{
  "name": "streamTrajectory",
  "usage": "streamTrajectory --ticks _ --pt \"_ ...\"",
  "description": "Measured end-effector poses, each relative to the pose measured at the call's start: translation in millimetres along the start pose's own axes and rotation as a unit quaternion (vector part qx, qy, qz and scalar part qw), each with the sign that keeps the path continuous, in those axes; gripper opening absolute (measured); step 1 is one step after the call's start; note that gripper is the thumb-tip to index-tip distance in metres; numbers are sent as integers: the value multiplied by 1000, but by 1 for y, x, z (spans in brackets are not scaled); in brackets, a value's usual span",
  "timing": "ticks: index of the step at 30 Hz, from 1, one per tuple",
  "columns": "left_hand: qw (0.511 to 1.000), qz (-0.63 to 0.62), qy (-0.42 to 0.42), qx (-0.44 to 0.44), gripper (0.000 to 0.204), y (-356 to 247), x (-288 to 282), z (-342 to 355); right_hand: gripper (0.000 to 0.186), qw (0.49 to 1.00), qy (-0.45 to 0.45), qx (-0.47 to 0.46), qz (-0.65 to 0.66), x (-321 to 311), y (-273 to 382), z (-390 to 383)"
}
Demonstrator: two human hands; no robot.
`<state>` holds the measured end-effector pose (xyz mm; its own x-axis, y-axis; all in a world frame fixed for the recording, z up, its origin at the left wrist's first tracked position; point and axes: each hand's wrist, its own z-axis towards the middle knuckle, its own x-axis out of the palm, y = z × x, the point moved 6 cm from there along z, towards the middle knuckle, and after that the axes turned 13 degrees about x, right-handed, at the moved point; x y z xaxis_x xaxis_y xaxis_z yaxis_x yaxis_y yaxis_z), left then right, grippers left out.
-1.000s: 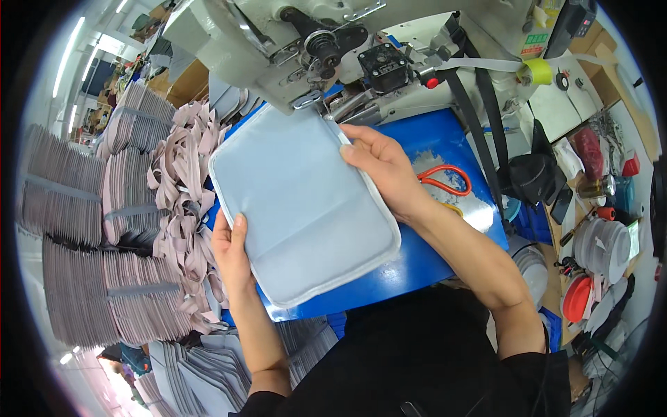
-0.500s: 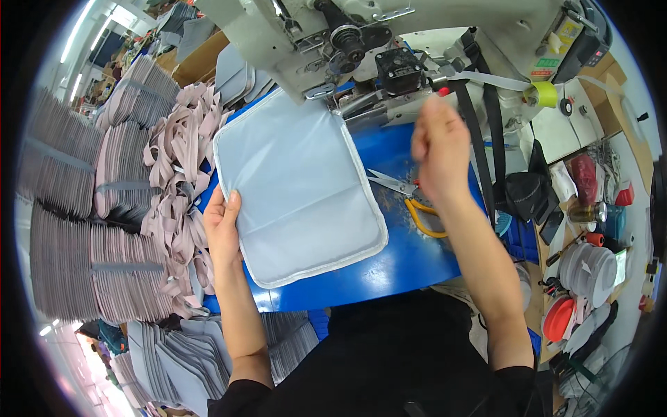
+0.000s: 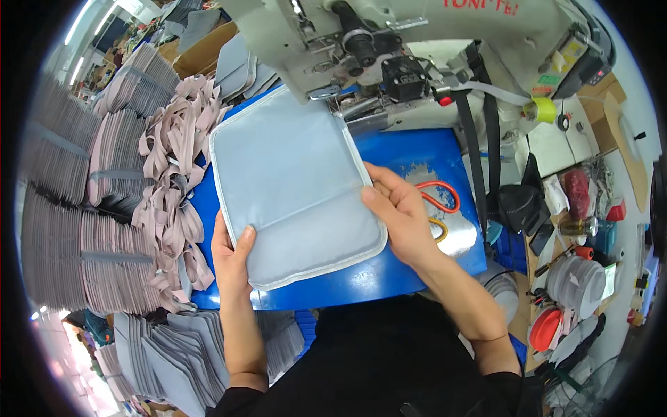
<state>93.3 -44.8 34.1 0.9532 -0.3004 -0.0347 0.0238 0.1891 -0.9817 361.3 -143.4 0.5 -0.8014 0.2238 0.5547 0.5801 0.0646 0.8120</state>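
A light grey rounded rectangular fabric piece [image 3: 292,177] with a pale bound edge lies tilted above the blue work plate [image 3: 333,281], its top by the head of a sewing machine [image 3: 318,48]. My left hand [image 3: 233,254] grips its lower left edge, thumb on top. My right hand [image 3: 399,212] holds its right edge below the middle, thumb on top and fingers curled round. Just right of that hand, red handles [image 3: 451,194] and yellow handles [image 3: 441,229] of scissors show, their blades hidden.
Banded stacks of grey panels [image 3: 59,254] and a heap of pink straps [image 3: 170,208] fill the left side. A yellow tape roll [image 3: 540,110], black straps [image 3: 471,160], tools and spools [image 3: 577,278] crowd the right. More grey sheets [image 3: 167,354] pile lower left.
My right hand left the piece's upper right edge, rose toward the machine, and now grips that edge lower down. My left hand still holds the left side, slightly nearer my body than half a second ago.
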Motion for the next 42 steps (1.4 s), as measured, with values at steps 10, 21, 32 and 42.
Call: streamTrajectory --ticks 10,21,32,42 --pt "999 -44 9 23 59 -5 2 59 52 994 23 -9 105 8 2 44" --pt "995 -82 46 42 58 7 4 121 23 937 -162 -170 -257 -46 95 8" --pt "997 -35 66 8 74 8 -2 109 54 651 -569 -340 -369 -317 510 -76" --pt "996 -86 -6 -4 74 63 -31 77 40 850 -356 -371 -114 -356 445 -54"
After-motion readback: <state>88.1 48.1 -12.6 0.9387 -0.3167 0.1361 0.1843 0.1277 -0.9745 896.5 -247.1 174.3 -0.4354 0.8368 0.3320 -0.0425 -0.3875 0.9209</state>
